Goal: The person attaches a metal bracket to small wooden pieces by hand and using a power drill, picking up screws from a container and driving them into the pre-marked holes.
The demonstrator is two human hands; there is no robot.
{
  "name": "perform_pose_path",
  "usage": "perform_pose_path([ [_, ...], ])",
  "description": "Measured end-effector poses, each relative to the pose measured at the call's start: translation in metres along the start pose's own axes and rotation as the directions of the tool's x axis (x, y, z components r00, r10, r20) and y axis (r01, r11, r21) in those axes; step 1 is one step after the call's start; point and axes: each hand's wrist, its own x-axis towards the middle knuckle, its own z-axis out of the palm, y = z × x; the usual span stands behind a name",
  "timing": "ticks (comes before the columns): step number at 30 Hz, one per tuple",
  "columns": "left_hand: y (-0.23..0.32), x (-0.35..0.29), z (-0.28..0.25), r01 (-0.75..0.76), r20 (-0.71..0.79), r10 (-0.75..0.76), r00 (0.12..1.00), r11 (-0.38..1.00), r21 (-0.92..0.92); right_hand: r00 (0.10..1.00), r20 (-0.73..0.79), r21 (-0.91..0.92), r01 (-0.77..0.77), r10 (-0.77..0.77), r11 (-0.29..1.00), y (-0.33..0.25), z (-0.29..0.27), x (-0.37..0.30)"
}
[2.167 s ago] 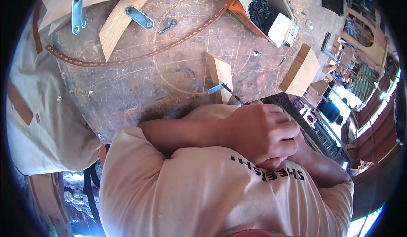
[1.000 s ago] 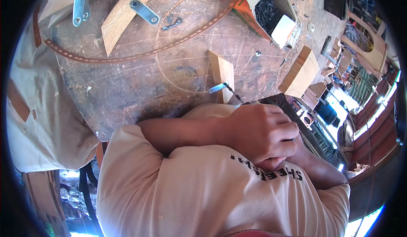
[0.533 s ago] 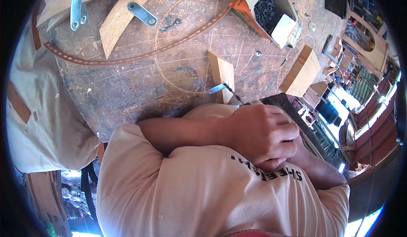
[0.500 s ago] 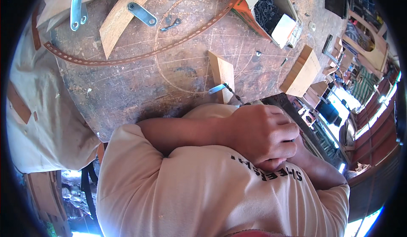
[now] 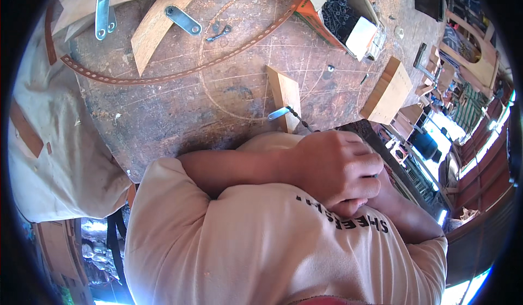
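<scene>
My left hand is closed in front of my chest, its fingers curled round a hand tool. The tool's thin dark shaft runs up from the fist, like a screwdriver's; its handle is hidden. At the shaft's tip lies a metal strip with rounded ends, on a slanted wooden piece at the bench's near edge. My right forearm comes in from the right and passes behind the left hand, which hides my right hand and its fingers.
On the wooden bench lie a perforated brown strip, curved boards with metal strips, and a small dark fitting. An open carton holds dark hardware. A wooden block rests at right.
My left hand has shifted very slightly around the tool. The tool's tip stays at the metal strip, and the view has drifted a little.
</scene>
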Motion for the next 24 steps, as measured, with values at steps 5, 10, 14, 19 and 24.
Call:
perform_pose_path([
  [5, 0.002, 0.003, 0.000, -0.053, 0.020, 0.052, 0.998, 0.997, 0.054, 0.947, -0.145, -0.059, 0.282, -0.288, 0.958, 0.009, 0.010, 0.004],
  [10, 0.005, 0.000, 0.001, -0.065, 0.096, 0.051, 0.994, 0.987, 0.148, 0.943, -0.166, -0.147, 0.266, -0.289, 0.953, 0.013, 0.015, -0.001],
  [14, 0.009, -0.015, -0.012, 0.030, 0.046, -0.037, 0.998, 0.990, 0.138, 0.993, -0.099, -0.065, 0.063, -0.069, 0.996, 0.010, 0.009, -0.010],
  [19, -0.008, -0.078, -0.054, 0.567, -0.260, -0.516, 0.816, 0.802, 0.189, 0.944, -0.274, -0.106, 0.162, -0.186, 0.981, 0.028, 0.020, -0.037],
  [24, -0.018, -0.091, -0.058, 0.823, -0.205, -0.853, 0.480, 0.357, 0.443, 0.754, -0.587, -0.055, 0.328, -0.296, 0.943, 0.053, 0.031, -0.063],
])
